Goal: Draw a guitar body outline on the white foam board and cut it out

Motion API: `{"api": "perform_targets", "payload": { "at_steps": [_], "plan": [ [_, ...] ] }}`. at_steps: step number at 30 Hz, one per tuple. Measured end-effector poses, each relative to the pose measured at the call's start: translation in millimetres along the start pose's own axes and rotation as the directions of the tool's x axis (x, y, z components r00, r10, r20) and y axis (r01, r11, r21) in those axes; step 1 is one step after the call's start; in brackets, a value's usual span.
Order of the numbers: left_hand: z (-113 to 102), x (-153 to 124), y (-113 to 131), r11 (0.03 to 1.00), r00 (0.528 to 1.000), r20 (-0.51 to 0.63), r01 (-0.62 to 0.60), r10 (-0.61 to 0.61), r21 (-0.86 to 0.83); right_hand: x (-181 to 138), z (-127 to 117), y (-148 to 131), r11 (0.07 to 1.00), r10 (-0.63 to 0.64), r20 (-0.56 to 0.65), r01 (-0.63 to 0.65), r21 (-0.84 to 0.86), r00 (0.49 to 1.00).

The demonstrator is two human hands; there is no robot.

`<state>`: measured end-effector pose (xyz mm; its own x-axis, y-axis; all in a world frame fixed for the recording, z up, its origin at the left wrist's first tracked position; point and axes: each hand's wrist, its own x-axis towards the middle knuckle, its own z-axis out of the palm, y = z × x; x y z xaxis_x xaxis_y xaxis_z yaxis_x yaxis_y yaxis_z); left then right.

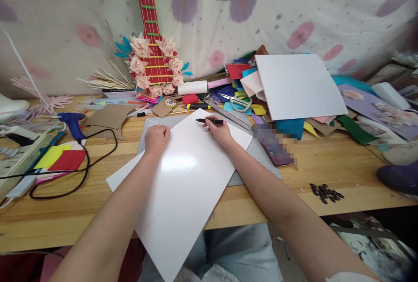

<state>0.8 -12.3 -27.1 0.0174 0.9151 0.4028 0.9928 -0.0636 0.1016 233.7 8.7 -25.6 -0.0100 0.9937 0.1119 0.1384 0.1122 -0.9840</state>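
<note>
A large glossy white sheet of board (176, 195) lies askew on the grey cutting mat (238, 179), its near corner hanging past the table's front edge. Faint pinkish lines cross its surface. My right hand (218, 130) grips a black marker pen (212, 121) above the far part of the sheet, the pen lying nearly level with its tip pointing left. Whether the tip touches the board I cannot tell. Curled into a loose fist, my left hand (156, 138) rests at the sheet's left edge with nothing visible in it. A small black cap (141, 114) lies beyond it.
A red paper guitar with roses (153, 60) leans at the back. Scissors (240, 102), a steel ruler (228, 114) and another white board (300, 86) lie behind the sheet. A phone (276, 147) and black beads (325, 193) are rightward; a blue glue gun (73, 123) with looping cord is left.
</note>
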Motion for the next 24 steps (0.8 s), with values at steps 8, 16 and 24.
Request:
{"api": "perform_targets", "payload": {
  "at_steps": [8,16,24],
  "plan": [
    [1,0,0,1.0,1.0,-0.003,0.01,-0.01,0.0,-5,7,-2,0.998,-0.062,0.226,0.064,-0.003,0.972],
    [0,-1,0,1.0,1.0,-0.018,0.005,-0.005,-0.026,-2,6,3,0.992,-0.042,-0.012,0.041,-0.123,0.999],
    [1,0,-1,0.999,1.0,-0.009,0.004,-0.004,-0.035,-1,-4,7,0.96,-0.039,-0.317,-0.053,-0.276,0.948]
  ]
}}
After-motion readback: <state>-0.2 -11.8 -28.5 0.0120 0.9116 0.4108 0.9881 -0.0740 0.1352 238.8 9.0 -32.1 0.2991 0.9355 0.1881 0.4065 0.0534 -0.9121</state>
